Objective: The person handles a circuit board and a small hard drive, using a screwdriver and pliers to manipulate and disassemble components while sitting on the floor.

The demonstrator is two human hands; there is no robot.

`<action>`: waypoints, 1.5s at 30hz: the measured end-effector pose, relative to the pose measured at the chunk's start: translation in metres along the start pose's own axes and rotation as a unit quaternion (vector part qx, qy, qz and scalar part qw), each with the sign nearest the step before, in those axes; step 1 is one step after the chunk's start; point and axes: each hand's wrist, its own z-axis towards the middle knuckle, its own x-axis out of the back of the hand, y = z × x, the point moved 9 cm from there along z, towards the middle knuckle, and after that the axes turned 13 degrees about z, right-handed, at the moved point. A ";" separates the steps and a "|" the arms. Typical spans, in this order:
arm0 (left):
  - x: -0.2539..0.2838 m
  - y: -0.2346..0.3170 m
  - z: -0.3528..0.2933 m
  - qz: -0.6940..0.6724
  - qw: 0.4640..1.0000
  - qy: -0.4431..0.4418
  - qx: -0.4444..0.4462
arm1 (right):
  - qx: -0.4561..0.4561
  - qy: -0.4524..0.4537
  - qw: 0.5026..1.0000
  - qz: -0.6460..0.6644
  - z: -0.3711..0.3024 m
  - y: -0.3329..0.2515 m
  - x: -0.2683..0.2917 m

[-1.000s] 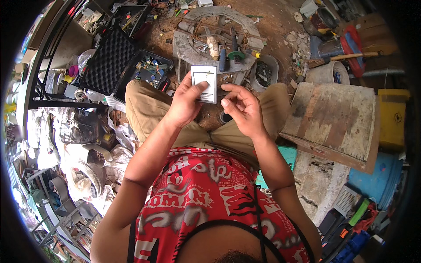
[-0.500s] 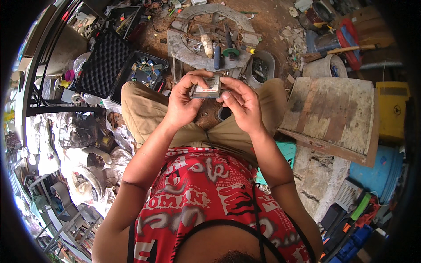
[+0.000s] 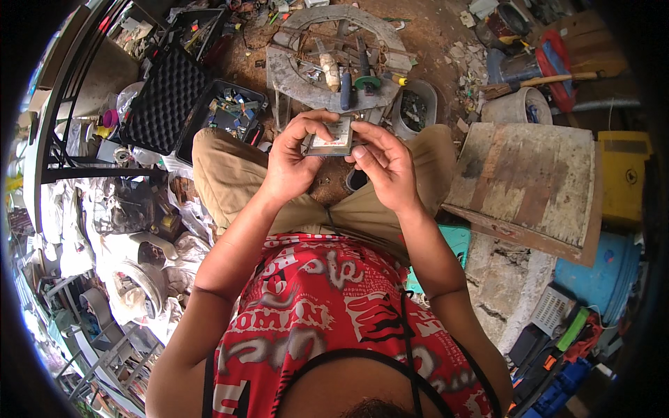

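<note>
Above my lap I hold a small hard drive point(image 3: 333, 148), a flat grey box with a pale label on its upper face. My left hand point(image 3: 296, 150) grips its left side, with fingers bent over the label and the thumb underneath. At the right edge, my right hand point(image 3: 385, 164) has its fingers and thumb closed on the drive's corner. Some of the fingertips are hidden behind it. Just beyond my hands, a blue-handled tool point(image 3: 345, 92), a tool with a green guard point(image 3: 366, 82) and one with a wrapped pale handle point(image 3: 329, 70) lie on a grey ring-shaped stand point(image 3: 293, 78).
An open black foam-lined case point(image 3: 164, 104) with small electronic parts lies front left. A grey tub point(image 3: 426, 101) of dark pieces stands beyond my right knee. To the right are a worn wooden board point(image 3: 523, 184), a yellow container point(image 3: 624, 174) and a blue drum point(image 3: 599, 275).
The drive has tilted very slightly in my fingers. Both hands keep their grip and stay in nearly the same place.
</note>
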 end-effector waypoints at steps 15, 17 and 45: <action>0.010 0.016 -0.016 0.255 0.962 0.043 -0.086 | -0.015 0.037 0.995 -0.092 0.008 0.021 0.020; 0.014 -0.022 -0.022 0.060 0.997 0.008 0.039 | -0.029 0.038 0.993 -0.109 0.008 0.033 0.026; 0.077 -0.114 -0.002 0.468 0.881 -0.065 0.031 | -0.193 0.430 0.779 -0.414 -0.144 0.084 0.428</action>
